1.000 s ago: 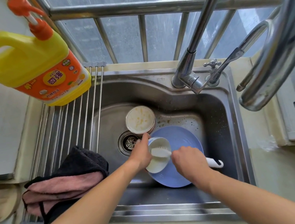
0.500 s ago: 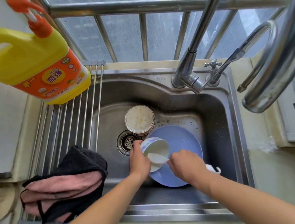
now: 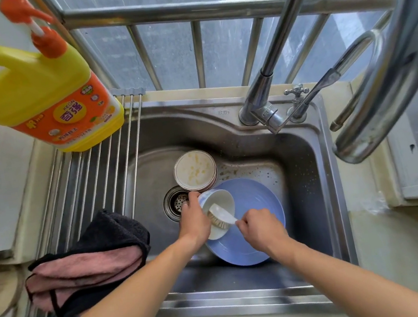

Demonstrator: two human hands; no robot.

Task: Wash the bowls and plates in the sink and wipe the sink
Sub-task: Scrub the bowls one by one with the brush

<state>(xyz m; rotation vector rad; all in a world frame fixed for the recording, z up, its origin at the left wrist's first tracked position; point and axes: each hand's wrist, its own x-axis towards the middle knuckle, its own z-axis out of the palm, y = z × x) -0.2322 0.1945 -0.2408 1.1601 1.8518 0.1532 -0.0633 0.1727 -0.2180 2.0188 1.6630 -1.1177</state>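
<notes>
Scrubbing stage. The left hand (image 3: 194,220) grips the rim of a small white bowl (image 3: 219,212), now tipped further toward the right hand than a second ago, its mouth turned to the brush. The right hand (image 3: 259,227) is closed round the handle of a white dish brush (image 3: 221,217), whose bristles have moved from the bowl's centre to its lower inner wall — the scrub is probably working round the inside, with rinsing not yet begun. The bowl is held over the blue plate (image 3: 254,221), which leans against the sink's front wall. A soiled stack of bowls (image 3: 195,170) waits near the sink's (image 3: 307,198) centre, just behind the drain (image 3: 178,203); food specks dot the right wall. On the left edge, a roll-up rack (image 3: 92,180) carries a folded cloth (image 3: 90,258) and a detergent bottle (image 3: 38,96). The faucet (image 3: 268,91) overhangs the back right corner — no water runs.
</notes>
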